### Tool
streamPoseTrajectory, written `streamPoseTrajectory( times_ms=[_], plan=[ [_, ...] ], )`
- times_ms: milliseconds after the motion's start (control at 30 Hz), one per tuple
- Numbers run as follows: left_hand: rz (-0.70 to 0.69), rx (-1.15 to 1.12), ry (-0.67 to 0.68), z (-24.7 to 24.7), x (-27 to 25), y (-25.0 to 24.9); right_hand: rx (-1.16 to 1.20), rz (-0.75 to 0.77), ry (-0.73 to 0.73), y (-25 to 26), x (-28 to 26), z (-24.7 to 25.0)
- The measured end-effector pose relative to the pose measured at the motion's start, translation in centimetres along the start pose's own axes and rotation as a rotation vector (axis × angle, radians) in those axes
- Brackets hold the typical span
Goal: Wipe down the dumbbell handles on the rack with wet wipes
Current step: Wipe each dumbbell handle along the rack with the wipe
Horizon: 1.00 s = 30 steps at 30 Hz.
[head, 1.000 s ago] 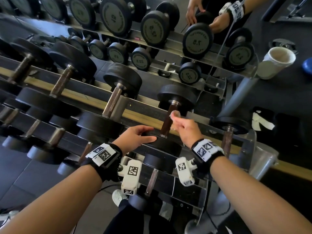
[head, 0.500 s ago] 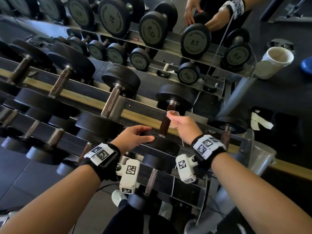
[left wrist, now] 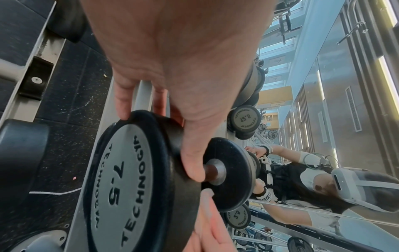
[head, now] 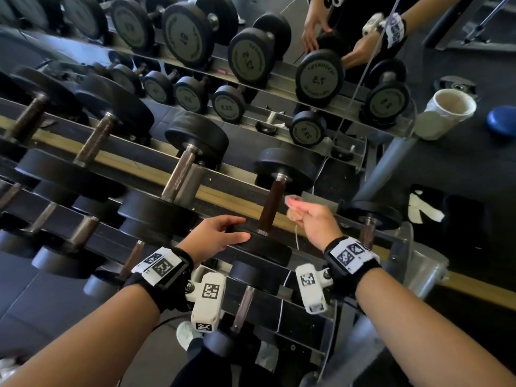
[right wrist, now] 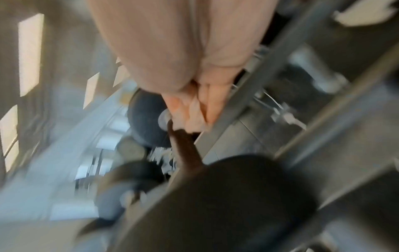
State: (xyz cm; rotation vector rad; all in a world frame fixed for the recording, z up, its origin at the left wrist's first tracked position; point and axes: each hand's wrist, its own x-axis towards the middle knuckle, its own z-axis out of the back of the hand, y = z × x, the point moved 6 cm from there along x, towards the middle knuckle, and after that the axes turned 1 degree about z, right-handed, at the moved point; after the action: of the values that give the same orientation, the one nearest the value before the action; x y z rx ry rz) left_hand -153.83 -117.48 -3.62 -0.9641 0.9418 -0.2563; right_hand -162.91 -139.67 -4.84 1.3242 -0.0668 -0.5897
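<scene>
One dumbbell point(head: 269, 208), axis front-to-back; left grip point(head: 215, 236) around near head point(head: 269, 250), right grip point(head: 315, 222) around wipe point(head: 292, 203).

On the rack point(head: 231, 181), the left hand point(head: 212, 236) holds the dumbbell point(head: 287, 166) by its near head, the right hand point(head: 315, 222) with the wipe point(head: 293, 202) just right of its handle point(head: 269, 205), other dumbbells point(head: 195, 141) ranged leftward.

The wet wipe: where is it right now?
In the head view the wipe is pinched in the right hand, just right of the dark dumbbell handle whose near weight the left hand holds.
</scene>
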Motion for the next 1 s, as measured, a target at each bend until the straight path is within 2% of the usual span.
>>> streamPoseTrajectory(
  times_ms=[33,100,367,467,533,600,800,900,1000],
  plan=[
    [-0.001,-0.011,-0.001,0.0,0.1,0.1,0.179,-0.048,-0.046,-0.5,0.7,0.2],
    [-0.01,-0.026,-0.006,-0.1,0.2,0.3,0.295,-0.062,-0.079,-0.4,1.9,0.3],
    [-0.016,-0.026,-0.005,0.1,0.6,0.6,-0.152,0.046,-0.028,0.6,2.1,-2.0],
    [-0.009,-0.021,-0.005,0.1,0.6,0.4,-0.355,0.098,0.107,0.1,0.2,-2.5],
    [-0.003,-0.02,-0.001,0.0,0.5,0.2,-0.244,0.091,0.151,-0.1,-0.2,-1.8],
    [-0.003,-0.016,0.0,0.0,0.4,0.1,-0.066,0.073,0.098,0.0,0.7,-0.6],
    [0.0,-0.002,0.018,-0.1,0.4,0.5,0.121,0.004,-0.041,-0.1,2.9,-1.7],
    [-0.004,-0.008,0.025,-0.2,0.3,0.5,0.039,0.043,0.034,-0.5,1.4,-2.0],
    [-0.014,-0.046,0.043,-0.3,0.1,0.1,-0.004,0.051,0.224,-0.8,-0.7,-2.2]
  ],
)
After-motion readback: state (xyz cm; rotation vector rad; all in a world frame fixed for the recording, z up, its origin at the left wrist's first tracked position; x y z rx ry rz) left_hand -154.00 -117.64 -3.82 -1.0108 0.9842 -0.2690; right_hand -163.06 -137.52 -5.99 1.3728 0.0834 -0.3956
